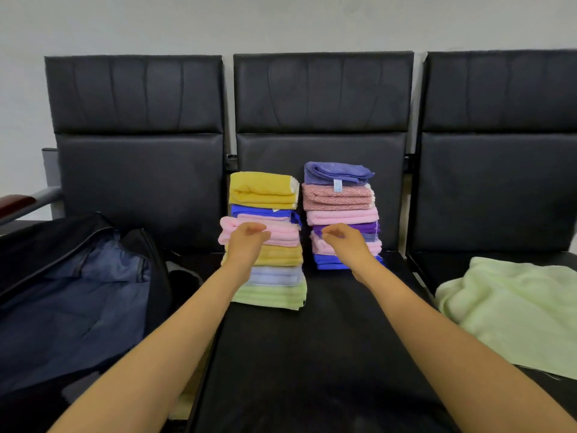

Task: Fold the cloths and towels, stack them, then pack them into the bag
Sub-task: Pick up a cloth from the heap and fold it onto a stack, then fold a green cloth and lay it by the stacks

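Black padded seating [321, 89]: three units in a row against a pale wall [281, 20]

Middle seat cushion [312, 339]: two upright piles of folded cloths, just beside each other with a narrow gap between. Left stack [263, 189]: yellow on top, then blue, pink, yellow, pale lilac, light green at the base. Right stack [338, 195]: violet on top with a small white label, then speckled pink, pink, purple, pink, blue at the base; set slightly further back than its neighbour.

Both forearms bare, extended straight forward from the lower corners, converging toward the piles. Left hand [246, 237]: raised in front of the pink layer of the left stack, fingers loosely curled toward the gap, nothing gripped. Right hand [343, 240]: level with the left, in front of the purple layer of the right stack, fingers loosely curled inward, nothing gripped. Contact between fingertips and cloth: not determinable.

Bag [78, 292]: dark, unzipped, blue lining exposed, lying on the left seat. Light green towel [505, 314]: unfolded, rumpled, on the right seat, well apart from both hands
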Demonstrator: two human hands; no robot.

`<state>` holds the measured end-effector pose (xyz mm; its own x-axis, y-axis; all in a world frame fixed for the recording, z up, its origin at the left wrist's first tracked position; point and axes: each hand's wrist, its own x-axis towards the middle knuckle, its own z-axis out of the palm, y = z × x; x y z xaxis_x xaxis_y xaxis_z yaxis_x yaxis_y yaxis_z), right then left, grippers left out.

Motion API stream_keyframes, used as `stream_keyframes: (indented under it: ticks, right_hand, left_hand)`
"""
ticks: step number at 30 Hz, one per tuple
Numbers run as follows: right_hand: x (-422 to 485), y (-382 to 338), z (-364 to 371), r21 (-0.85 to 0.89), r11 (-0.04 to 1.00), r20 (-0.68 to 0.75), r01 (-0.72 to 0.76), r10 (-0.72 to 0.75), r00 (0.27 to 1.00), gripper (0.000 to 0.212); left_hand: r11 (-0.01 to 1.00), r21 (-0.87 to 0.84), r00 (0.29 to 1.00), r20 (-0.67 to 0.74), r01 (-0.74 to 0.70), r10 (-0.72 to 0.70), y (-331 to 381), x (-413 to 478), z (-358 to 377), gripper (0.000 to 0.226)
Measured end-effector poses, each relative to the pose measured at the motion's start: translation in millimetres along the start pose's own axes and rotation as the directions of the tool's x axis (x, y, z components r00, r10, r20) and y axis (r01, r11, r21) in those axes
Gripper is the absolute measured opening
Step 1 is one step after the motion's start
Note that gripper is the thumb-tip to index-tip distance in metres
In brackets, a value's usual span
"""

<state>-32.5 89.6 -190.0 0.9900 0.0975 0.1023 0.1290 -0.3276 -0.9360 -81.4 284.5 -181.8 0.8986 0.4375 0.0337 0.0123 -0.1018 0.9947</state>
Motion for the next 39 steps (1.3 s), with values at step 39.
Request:
stream_keyframes:
  ticks: [39]
  right_hand:
    - [-115,138,-264,0.509,0.848,-0.139,-0.150,0.254,0.957,0.014]
  left_hand:
    - [0.622,-0.216,0.492,0.812,0.752,-0.313,-47,-154,341,0.026]
